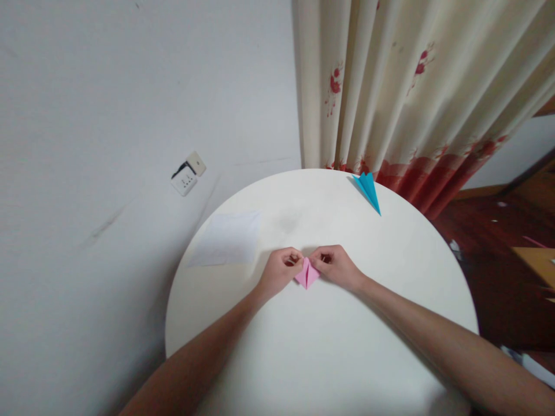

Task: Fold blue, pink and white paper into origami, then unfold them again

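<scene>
A small piece of folded pink paper [307, 276] is held between my two hands over the middle of a round white table [277, 358]. It has a diamond-like outline, with a slit down its centre and a point toward me. My left hand [282, 269] pinches its upper left side between thumb and fingers. On the upper right side, my right hand [337, 266] grips it in a similar pinch. The fingertips hide the paper's far corners.
A blue paper plane [368, 192] lies near the table's far right edge. White sheets of paper [228, 238] rest at the left. Beyond the table are a wall with a socket [184, 181] and a long floral curtain [390, 86].
</scene>
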Tool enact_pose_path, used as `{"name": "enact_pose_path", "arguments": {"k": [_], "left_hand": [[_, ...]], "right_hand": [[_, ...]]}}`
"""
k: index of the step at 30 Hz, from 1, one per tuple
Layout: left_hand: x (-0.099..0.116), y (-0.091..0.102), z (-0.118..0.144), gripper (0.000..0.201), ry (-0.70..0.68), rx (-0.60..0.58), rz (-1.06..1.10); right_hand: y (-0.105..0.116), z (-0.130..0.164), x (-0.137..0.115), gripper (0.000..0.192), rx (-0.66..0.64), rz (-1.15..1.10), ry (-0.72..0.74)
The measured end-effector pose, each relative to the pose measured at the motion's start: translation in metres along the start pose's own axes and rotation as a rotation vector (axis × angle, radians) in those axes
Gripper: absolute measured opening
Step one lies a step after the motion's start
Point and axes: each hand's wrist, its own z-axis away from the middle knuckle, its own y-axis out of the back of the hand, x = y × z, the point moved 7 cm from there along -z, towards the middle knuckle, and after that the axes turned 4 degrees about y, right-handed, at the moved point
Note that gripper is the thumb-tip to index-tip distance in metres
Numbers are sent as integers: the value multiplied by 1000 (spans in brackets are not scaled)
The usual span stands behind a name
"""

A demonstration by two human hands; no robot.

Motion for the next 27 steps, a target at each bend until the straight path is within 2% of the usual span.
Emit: {"name": "enact_pose_path", "arguments": {"k": [12, 19, 27], "left_hand": [[2, 24, -6, 19, -101, 146, 31], [-3, 38, -10, 16, -149, 279, 16], [-4, 47, -13, 13, -177, 328, 45]], "right_hand": [[35, -3, -16, 22, 312, 34, 52], [49, -3, -16, 22, 392, 75, 138], [57, -4, -10, 20, 445, 76, 102]]}}
